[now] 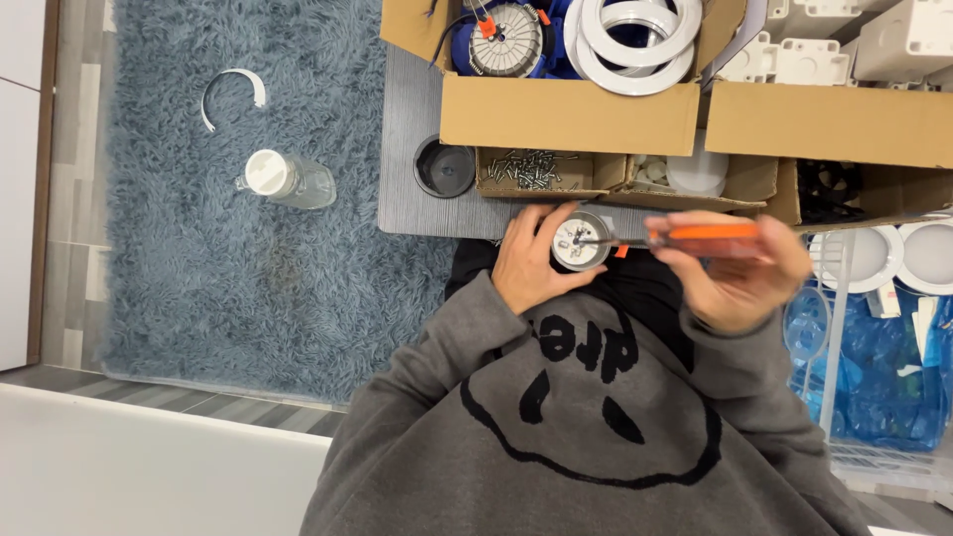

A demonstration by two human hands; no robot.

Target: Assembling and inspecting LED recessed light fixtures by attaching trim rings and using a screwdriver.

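While blurred, right hand (740, 283) grips orange screwdriver (695, 238) | left hand (531, 263) holds round fixture (579, 241)

This looks like a room in a home that is used for small assembly work. A shaggy blue rug (248, 199) covers the floor beside a low grey worktop (412, 129). Open cardboard boxes (571, 114) hold round lamp parts, and a smaller box of screws (531, 171) stands near them.
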